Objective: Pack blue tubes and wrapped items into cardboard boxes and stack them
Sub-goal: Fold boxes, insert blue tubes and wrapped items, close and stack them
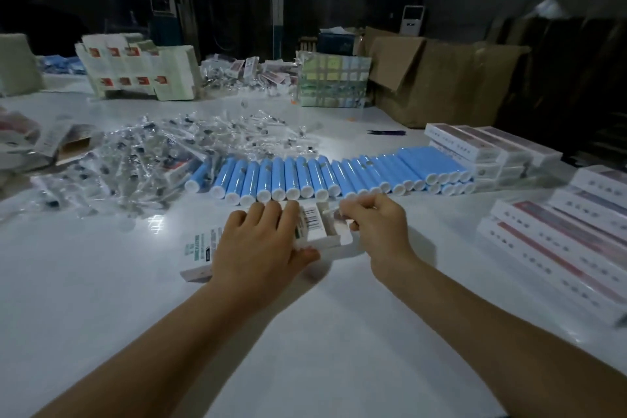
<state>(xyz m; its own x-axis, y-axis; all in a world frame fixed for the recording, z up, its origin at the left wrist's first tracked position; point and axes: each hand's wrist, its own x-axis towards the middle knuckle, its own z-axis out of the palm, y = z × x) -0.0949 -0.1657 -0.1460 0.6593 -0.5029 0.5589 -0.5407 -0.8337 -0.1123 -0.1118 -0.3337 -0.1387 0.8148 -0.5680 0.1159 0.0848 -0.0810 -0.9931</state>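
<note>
A small white carton [200, 253] with a barcode lies on the white table [101, 282] in front of me. My left hand [261, 244] lies over it, fingers across the top and thumb curled round its near edge. At the carton's open right end my right hand [376, 227] pinches the flap with curled fingers. Just beyond, a long row of blue tubes [298, 176] with white caps lies side by side. A heap of clear-wrapped items [142, 159] spreads to the left of the tubes.
Stacks of closed white cartons stand at the right [556, 237] and behind the tubes [488, 149]. Flat unfolded cartons [135, 71] pile at the back left. A large brown cardboard box [441, 78] sits at the back right.
</note>
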